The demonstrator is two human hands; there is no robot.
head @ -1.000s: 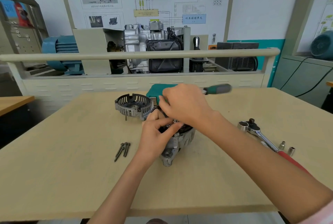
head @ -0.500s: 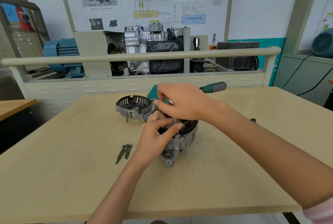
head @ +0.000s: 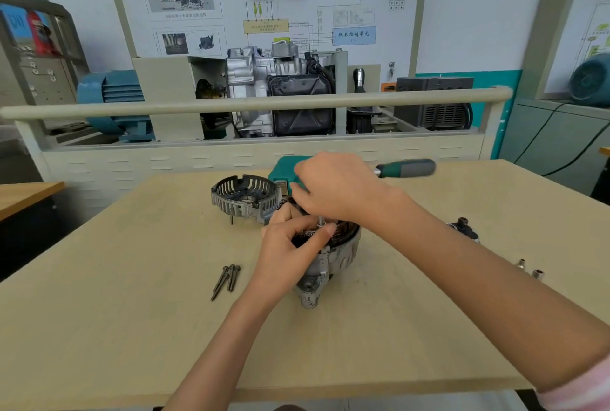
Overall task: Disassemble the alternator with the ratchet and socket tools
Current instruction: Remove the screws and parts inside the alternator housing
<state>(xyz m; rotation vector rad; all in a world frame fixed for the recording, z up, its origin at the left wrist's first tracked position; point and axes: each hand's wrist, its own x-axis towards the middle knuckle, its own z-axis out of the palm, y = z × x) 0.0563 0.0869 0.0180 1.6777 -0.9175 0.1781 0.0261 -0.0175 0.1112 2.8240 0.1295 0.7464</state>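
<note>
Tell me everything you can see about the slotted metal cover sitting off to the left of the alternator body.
The slotted metal cover is a round, cup-shaped end housing of dull grey cast metal with a ring of ventilation slots around its wall. It lies open side up on the wooden table, showing a hub at its centre. A thin pin hangs below its front edge. Its right edge sits close to the alternator body and the left hand; whether they touch cannot be told. No hand holds it.
</note>
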